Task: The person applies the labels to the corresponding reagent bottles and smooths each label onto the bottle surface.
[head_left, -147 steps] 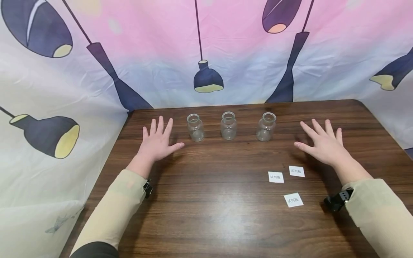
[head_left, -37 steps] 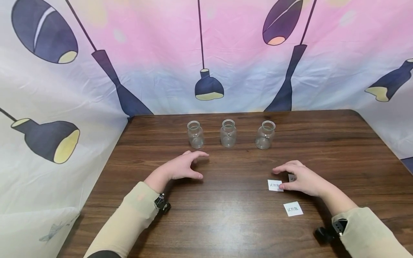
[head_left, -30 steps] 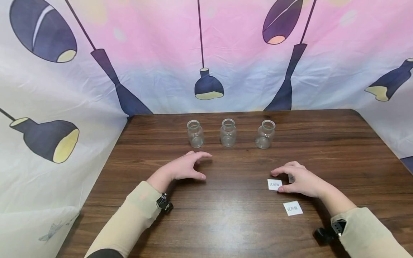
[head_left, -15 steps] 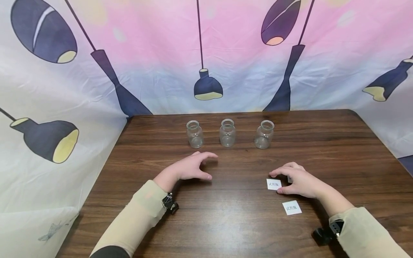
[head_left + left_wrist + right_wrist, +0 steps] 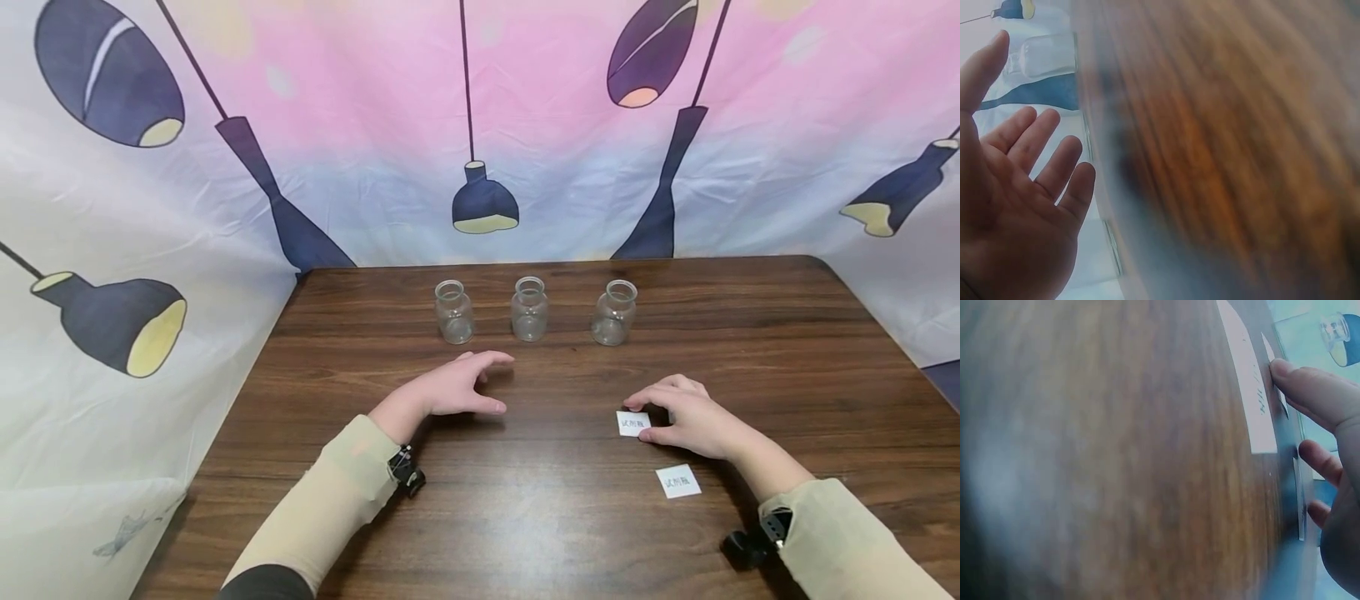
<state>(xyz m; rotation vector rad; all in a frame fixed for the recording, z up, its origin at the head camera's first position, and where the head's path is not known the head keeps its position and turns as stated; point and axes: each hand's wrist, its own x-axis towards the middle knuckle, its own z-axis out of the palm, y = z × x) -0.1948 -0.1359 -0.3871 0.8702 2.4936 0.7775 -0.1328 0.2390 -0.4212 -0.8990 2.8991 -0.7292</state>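
My right hand (image 5: 693, 419) holds a small white paper label (image 5: 633, 423) with printed characters, thumb at the near edge and index finger at the far edge. In the right wrist view the thumb tip meets that label's edge, low over the table. A second label (image 5: 678, 482) lies nearer to me; a third label (image 5: 1299, 500) lies beyond the hand, hidden from the head view. My left hand (image 5: 453, 387) hovers at the middle left, fingers extended and thumb apart, nothing in it. Behind it stand three uncapped glass jars: left (image 5: 454, 312), middle (image 5: 529, 310) and right (image 5: 614, 313).
The brown wood-grain table (image 5: 540, 517) carries everything. A printed cloth backdrop (image 5: 360, 133) with lamp pictures rises at its back and sides. A wrist camera (image 5: 405, 471) hangs under the left sleeve and another camera (image 5: 746, 550) under the right.
From spread flat at either side, both hands have come inward. The right hand has reached the label and shifted it slightly away and left. The left hand has drifted right. The jars stay put.
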